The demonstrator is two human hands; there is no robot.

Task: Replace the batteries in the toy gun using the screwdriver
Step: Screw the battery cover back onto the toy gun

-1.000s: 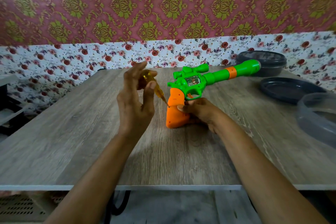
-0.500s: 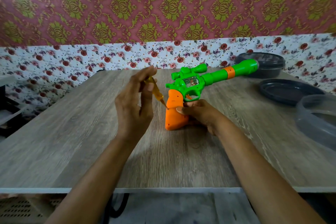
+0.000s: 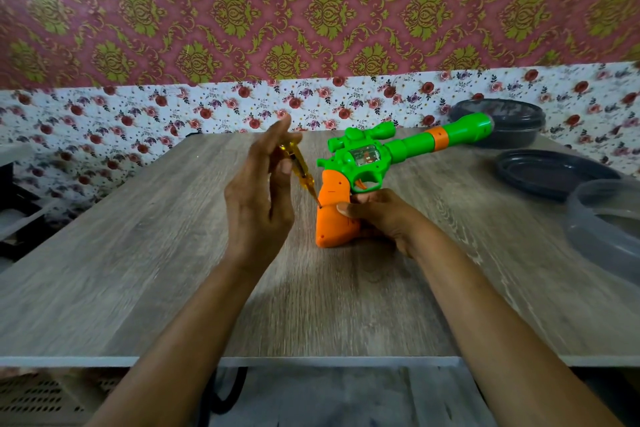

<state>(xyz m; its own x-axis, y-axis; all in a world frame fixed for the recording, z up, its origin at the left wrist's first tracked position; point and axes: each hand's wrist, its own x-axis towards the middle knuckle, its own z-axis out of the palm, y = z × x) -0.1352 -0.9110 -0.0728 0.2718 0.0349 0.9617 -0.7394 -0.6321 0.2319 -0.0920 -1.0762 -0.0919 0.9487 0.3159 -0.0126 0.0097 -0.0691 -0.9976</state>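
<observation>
On the table (image 3: pixel 145 253), the screwdriver (image 3: pixel 300 170) is pinched by the left hand (image 3: pixel 258 199), tip at the grip screw; the toy gun (image 3: pixel 349 168), judged light, rigid, slick plastic, is clasped at its orange grip by the right hand (image 3: pixel 379 215)

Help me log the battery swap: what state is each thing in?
toy gun: standing on its orange grip, cover closed.
screwdriver: tilted, tip in the grip's screw hole.
left hand: pinching the screwdriver.
right hand: gripping the toy gun.
black container: lidded.
</observation>
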